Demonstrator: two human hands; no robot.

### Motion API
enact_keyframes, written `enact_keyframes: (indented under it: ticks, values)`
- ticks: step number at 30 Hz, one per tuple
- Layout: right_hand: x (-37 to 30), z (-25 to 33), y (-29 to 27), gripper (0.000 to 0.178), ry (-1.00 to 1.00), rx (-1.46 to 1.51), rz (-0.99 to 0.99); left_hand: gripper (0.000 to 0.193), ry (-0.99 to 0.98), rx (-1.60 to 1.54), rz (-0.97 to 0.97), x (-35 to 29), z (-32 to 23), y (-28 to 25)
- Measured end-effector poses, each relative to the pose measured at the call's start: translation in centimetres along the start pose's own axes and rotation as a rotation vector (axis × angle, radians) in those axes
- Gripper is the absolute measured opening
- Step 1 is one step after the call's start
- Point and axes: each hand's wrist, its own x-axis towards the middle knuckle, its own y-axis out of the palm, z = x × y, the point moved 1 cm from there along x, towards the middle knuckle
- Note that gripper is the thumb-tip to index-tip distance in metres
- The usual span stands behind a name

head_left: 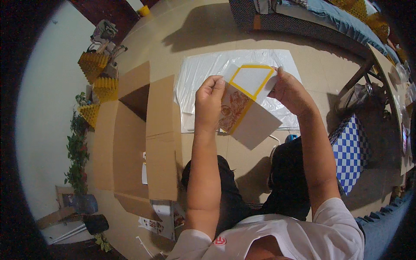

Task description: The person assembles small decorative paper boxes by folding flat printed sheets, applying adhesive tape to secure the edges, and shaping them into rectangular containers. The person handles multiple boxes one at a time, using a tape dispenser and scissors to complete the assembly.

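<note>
Both my hands hold up a folded piece of card (259, 125) with pale panels, yellow edging and a brown printed pattern. My left hand (209, 99) pinches its upper left side between thumb and fingers. On the upper right corner, my right hand (291, 92) is closed, with some of its fingers hidden behind the card. A yellow-bordered flap (252, 78) at the top is angled away from the patterned panel. Beneath the card, a white plastic-covered sheet (197, 71) lies on the tiled floor.
An open cardboard box (130, 151) stands on my left, with a few white pieces inside. Printed papers (162, 216) lie beside it. A blue-and-white checkered item (348, 154) is at my right, near a table (377, 78). A sofa (281, 19) stands at the back.
</note>
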Motion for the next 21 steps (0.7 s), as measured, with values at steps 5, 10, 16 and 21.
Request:
enact_keyframes:
  ticks: [5,10,16,21]
  values:
    - [-0.3,1.0,0.2,0.042,-0.120,-0.330,0.111,0.014,0.312,0.731,0.135,-0.7,-0.3,0.3]
    - [-0.3,-0.9,1.3,0.033,0.017,-0.671,0.188,0.026,0.348,0.799,0.226,-1.7,-1.0,2.5]
    - [-0.1,-0.4,1.4,0.023,-0.213,-0.478,-0.053,0.039,0.701,0.879,-0.452,0.0,-0.2,-0.1]
    - [-0.6,0.2,1.9,0.021,-0.350,-0.343,-0.113,0.061,-0.211,-0.090,-0.541,1.1,1.5,-4.0]
